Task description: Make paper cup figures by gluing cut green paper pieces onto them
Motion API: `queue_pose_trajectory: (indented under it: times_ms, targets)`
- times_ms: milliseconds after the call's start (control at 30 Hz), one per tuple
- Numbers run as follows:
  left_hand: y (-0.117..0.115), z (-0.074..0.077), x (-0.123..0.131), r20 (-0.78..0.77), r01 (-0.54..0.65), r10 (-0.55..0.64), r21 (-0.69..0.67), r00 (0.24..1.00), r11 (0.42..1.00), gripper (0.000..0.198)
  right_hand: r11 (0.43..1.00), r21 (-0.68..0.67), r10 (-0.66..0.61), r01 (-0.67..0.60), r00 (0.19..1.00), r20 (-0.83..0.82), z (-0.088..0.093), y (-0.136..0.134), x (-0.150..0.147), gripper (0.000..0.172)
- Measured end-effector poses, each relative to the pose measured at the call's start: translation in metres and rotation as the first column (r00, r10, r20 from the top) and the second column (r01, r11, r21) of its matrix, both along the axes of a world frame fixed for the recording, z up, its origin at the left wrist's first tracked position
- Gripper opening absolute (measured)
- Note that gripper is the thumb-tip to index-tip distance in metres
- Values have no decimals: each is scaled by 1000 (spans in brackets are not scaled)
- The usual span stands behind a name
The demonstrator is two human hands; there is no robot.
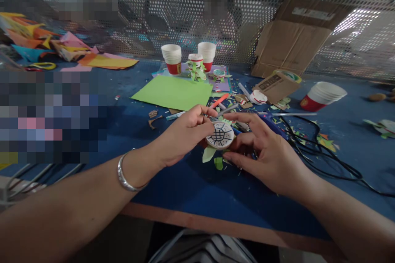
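A small paper-cup turtle, made from a cut-down cup base, sits between my hands over the blue table. Dark blue lines and dots form a shell pattern on its round white top, and a pale green paper flap sticks out below. My left hand pinches its left edge with thumb and fingers. Around the right edge curl the thumb and middle finger of my right hand, its index finger stretched above the rim. A green paper scrap lies just below.
Behind lie a green sheet, two cup stacks and finished cup crafts. Markers and scraps surround my hands. At right are a tipped cup stack, a black cable and cardboard. Coloured paper lies left.
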State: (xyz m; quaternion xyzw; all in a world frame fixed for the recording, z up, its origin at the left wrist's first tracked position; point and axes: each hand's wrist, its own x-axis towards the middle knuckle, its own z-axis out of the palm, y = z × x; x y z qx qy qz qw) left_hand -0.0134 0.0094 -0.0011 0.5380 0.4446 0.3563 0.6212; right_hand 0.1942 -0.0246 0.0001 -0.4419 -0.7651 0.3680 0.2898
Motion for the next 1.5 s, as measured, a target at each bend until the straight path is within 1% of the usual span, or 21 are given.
queue_pose_trajectory:
  times_ms: [267,533,667,833,933,1000,1133,1200,1367,1500]
  targets:
    - [0,-3,0,-21,-7,8,44,1000,999,38,1000,-8,-17,17,1000,6,0,-2,1,67]
    - [-3,1,-2,-53,15,-10,91,999,996,35,999,-23,-43,43,999,-18,0,-2,-1,64]
    - [-4,3,-2,-63,31,-25,88,998,996,33,999,-36,-39,38,999,-27,-1,-2,0,63]
    - [-4,1,-3,-47,46,-42,72,998,996,32,999,-16,-36,36,999,-7,0,-3,0,62]
    - [-3,1,-3,-30,38,-37,46,999,998,33,1000,0,-30,30,999,11,1,-3,0,58]
    - [-3,2,-2,-10,22,-22,5,1000,1000,34,999,22,-28,28,999,24,2,-3,0,56]
    - [2,2,-1,79,-18,29,-135,996,991,33,997,66,-46,42,997,56,4,-2,1,55]
    - [4,1,-1,128,-37,61,-186,990,982,31,994,95,-63,58,996,57,4,-3,1,52]
    - [8,1,-1,212,-76,124,-223,969,972,24,987,142,-79,74,996,28,4,-4,2,45]
    - [9,4,0,208,-137,187,-232,960,963,22,978,157,-133,137,990,-36,4,-4,4,38]
